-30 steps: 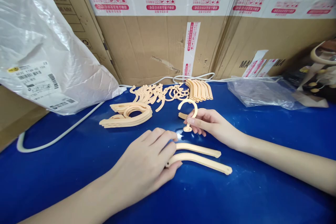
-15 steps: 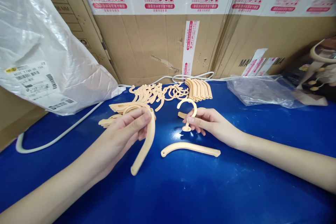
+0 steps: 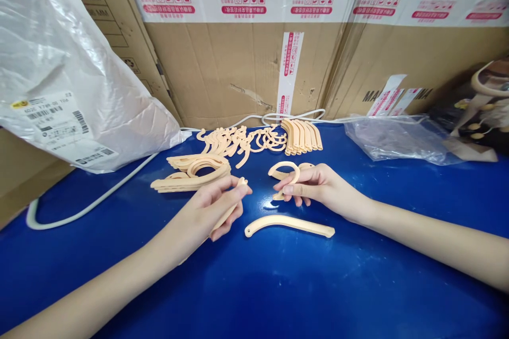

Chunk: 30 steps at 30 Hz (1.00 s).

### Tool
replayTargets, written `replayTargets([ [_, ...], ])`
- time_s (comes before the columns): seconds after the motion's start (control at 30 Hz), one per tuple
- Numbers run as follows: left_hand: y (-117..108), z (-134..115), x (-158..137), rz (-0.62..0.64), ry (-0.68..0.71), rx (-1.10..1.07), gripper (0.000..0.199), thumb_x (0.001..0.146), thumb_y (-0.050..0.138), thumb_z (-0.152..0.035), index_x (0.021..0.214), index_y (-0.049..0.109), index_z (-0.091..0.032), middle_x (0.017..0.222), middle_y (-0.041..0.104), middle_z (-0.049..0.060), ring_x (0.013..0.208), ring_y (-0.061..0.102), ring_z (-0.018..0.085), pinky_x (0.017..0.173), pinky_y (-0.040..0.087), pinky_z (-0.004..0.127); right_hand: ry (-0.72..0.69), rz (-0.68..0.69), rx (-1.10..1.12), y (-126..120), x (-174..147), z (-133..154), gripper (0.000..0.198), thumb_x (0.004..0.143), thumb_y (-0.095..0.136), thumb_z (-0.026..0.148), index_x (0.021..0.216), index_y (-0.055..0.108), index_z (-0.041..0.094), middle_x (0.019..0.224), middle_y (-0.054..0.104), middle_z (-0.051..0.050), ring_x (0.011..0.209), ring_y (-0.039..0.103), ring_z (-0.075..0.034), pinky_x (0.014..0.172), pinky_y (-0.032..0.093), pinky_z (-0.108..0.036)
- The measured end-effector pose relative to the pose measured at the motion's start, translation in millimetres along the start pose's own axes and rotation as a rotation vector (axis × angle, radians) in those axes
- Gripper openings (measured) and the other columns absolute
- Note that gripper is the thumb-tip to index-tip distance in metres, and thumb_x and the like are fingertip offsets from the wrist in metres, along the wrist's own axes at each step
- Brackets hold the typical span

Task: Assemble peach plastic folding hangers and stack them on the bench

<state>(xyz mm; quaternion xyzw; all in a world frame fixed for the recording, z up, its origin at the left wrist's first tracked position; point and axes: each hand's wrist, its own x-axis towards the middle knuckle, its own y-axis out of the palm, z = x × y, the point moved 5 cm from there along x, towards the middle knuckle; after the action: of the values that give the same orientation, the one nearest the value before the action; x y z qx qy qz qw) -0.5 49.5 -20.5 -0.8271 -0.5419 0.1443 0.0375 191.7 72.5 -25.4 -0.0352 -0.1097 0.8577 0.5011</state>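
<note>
My left hand [image 3: 217, 206] is closed on a beige hanger arm [image 3: 243, 181]; its upper end pokes out past my thumb, and most of its length is hidden by the hand. Between the thumb and fingers of my right hand [image 3: 316, 186] is a beige hanger hook [image 3: 296, 174], tilted with its curve upward. Another beige piece shows partly behind that hook and hand. A loose curved hanger arm [image 3: 290, 221] lies on the blue table [image 3: 302, 286] below my right hand. The two held parts are apart.
Stacked hanger arms [image 3: 178, 184] lie beyond my left hand. Farther back are a pile of hooks [image 3: 226, 140] and a row of arms [image 3: 302, 135]. A white plastic bag [image 3: 99, 100] stands left, a clear bag [image 3: 389, 137] lies right, and cardboard boxes [image 3: 222, 63] line the back.
My left hand has turned and shifted slightly right and down, so its hanger arm now points partly away and is mostly covered. The hook in my right hand has tilted and dropped a little.
</note>
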Motion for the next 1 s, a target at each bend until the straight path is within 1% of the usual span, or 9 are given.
replayTargets([
  [0.13,0.9,-3.7,-3.1,0.003,0.084,0.174,0.037,0.086,0.051,-0.056,0.093,0.057,-0.02,0.055,0.042,-0.008,0.044,0.036,0.007,0.042,0.027,0.018,-0.003,0.015,0.008,0.5,0.2,-0.4,0.022,0.081,0.068,0.034,0.093,0.075,0.018,0.077,0.072,-0.004,0.056,0.056,-0.008,0.049,0.044,-0.019],
  [0.2,1.0,-6.0,-5.6,-0.024,0.128,0.312,0.035,0.087,0.051,-0.054,0.085,0.058,-0.02,0.06,0.046,-0.006,0.052,0.04,0.009,0.048,0.031,0.02,-0.001,0.017,0.012,0.5,0.5,-1.1,0.023,0.08,0.068,0.036,0.094,0.075,0.018,0.079,0.073,-0.004,0.057,0.057,-0.008,0.048,0.044,-0.019],
  [0.3,3.3,-9.7,-9.3,-0.051,0.174,0.537,0.038,0.089,0.048,-0.052,0.071,0.053,-0.019,0.064,0.047,-0.004,0.059,0.041,0.012,0.053,0.03,0.023,0.007,0.013,0.017,0.7,0.9,-2.2,0.024,0.081,0.067,0.038,0.092,0.075,0.017,0.083,0.073,-0.005,0.058,0.057,-0.009,0.047,0.042,-0.019],
  [0.37,5.8,-13.1,-11.5,-0.059,0.207,0.644,0.038,0.091,0.046,-0.051,0.069,0.049,-0.019,0.067,0.048,-0.004,0.062,0.042,0.013,0.056,0.031,0.024,0.003,0.016,0.018,1.1,1.1,-2.3,0.025,0.084,0.063,0.039,0.089,0.075,0.017,0.088,0.072,-0.006,0.06,0.056,-0.009,0.047,0.041,-0.019],
  [0.47,11.4,-17.3,-14.4,-0.025,0.242,0.697,0.035,0.093,0.043,-0.049,0.073,0.049,-0.02,0.074,0.052,-0.003,0.067,0.047,0.014,0.061,0.034,0.026,-0.015,0.021,0.004,1.4,1.0,-1.4,0.028,0.088,0.058,0.041,0.089,0.074,0.019,0.094,0.072,-0.006,0.063,0.055,-0.009,0.048,0.041,-0.02],
  [0.63,16.3,-18.1,-17.7,0.041,0.251,0.717,0.038,0.094,0.043,-0.047,0.067,0.042,-0.02,0.064,0.046,-0.005,0.058,0.043,0.011,0.054,0.029,0.023,-0.008,0.006,-0.02,1.2,0.4,-0.6,0.026,0.086,0.061,0.04,0.087,0.074,0.018,0.091,0.071,-0.006,0.063,0.055,-0.009,0.048,0.041,-0.02],
  [0.77,15.7,-15.3,-19.5,0.045,0.34,0.778,0.035,0.097,0.035,-0.044,0.073,0.043,-0.021,0.064,0.05,-0.005,0.058,0.047,0.012,0.055,0.028,0.024,0.031,-0.037,0.046,0.7,0.5,-2.2,0.023,0.082,0.065,0.038,0.087,0.071,0.016,0.078,0.069,-0.003,0.059,0.055,-0.008,0.047,0.04,-0.019],
  [0.83,15.3,-12.1,-19.6,0.033,0.369,0.84,0.034,0.099,0.031,-0.043,0.076,0.043,-0.021,0.065,0.052,-0.004,0.057,0.049,0.013,0.054,0.026,0.025,0.042,-0.056,0.086,0.3,0.5,-2.8,0.021,0.081,0.067,0.037,0.086,0.068,0.016,0.077,0.069,-0.003,0.057,0.055,-0.008,0.046,0.04,-0.02],
  [1.0,13.2,-4.8,-17.2,-0.027,0.315,0.98,0.029,0.098,0.03,-0.038,0.075,0.039,-0.022,0.061,0.052,-0.004,0.052,0.049,0.013,0.051,0.023,0.025,0.06,-0.064,0.141,-0.3,1.0,-3.6,0.02,0.08,0.068,0.031,0.091,0.058,0.018,0.079,0.069,-0.002,0.056,0.055,-0.008,0.047,0.041,-0.019],
])
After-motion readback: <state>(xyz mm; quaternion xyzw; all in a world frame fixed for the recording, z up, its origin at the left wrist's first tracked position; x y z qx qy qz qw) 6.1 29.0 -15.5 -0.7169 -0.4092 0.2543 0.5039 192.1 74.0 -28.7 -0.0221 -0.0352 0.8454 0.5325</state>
